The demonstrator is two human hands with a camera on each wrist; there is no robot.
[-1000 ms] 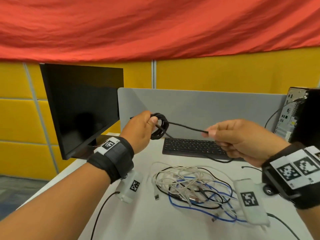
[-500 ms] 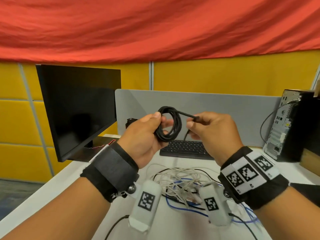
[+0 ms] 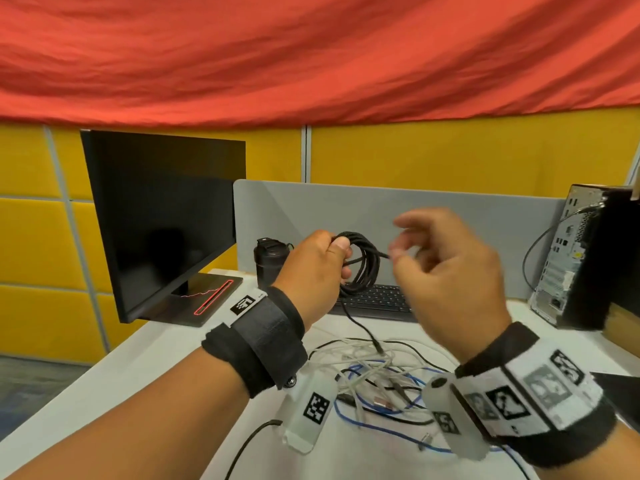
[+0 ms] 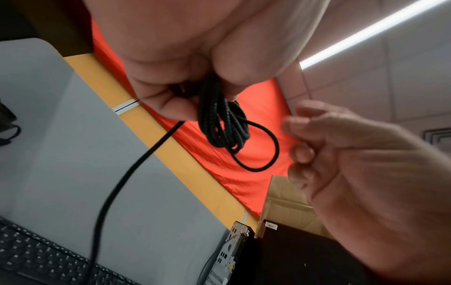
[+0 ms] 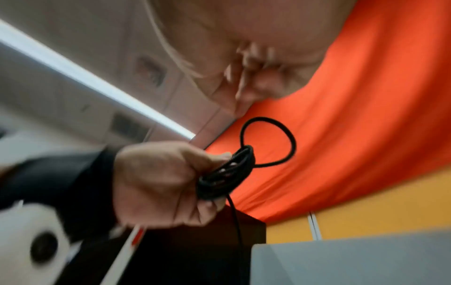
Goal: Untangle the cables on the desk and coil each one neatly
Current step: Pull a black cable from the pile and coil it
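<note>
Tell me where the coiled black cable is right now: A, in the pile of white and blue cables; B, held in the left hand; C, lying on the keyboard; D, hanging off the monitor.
B: the left hand grips the coiled black cable above the desk, thumb pressed on the loops.

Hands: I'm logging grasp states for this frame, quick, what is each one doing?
Left hand: grips the black cable coil.
Right hand: blurred, fingers loosely curled beside the coil; holds nothing visible, so open.
</note>
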